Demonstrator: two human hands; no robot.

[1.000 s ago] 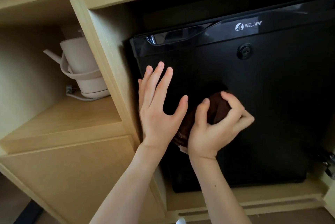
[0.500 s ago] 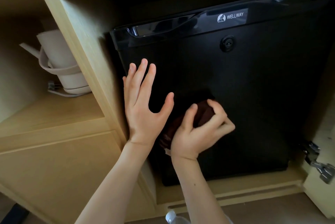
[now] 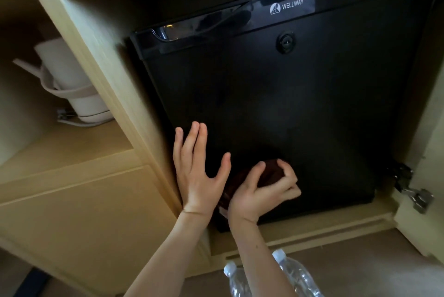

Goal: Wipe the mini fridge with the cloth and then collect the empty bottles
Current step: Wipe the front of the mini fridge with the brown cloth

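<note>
A black mini fridge (image 3: pixel 276 109) with a WELLWAY label stands in a wooden cabinet, its door closed. My right hand (image 3: pixel 259 193) grips a bunched dark brown cloth (image 3: pixel 269 174) and holds it against the lower left part of the door. My left hand (image 3: pixel 197 167) lies flat on the door's left edge, fingers straight and spread. Two clear plastic bottles with white caps stand on the floor at the bottom edge, one (image 3: pixel 236 282) left of my right forearm and one (image 3: pixel 298 275) to its right.
A white electric kettle (image 3: pixel 72 87) with its cord sits on the shelf in the left compartment. Below it is a closed wooden drawer front (image 3: pixel 79 212). The cabinet door's metal hinge (image 3: pixel 418 197) shows at the right. Brown floor lies in front.
Both hands have slid down the fridge door toward its lower left corner. The view has tilted down, and two bottles now show at the bottom edge.
</note>
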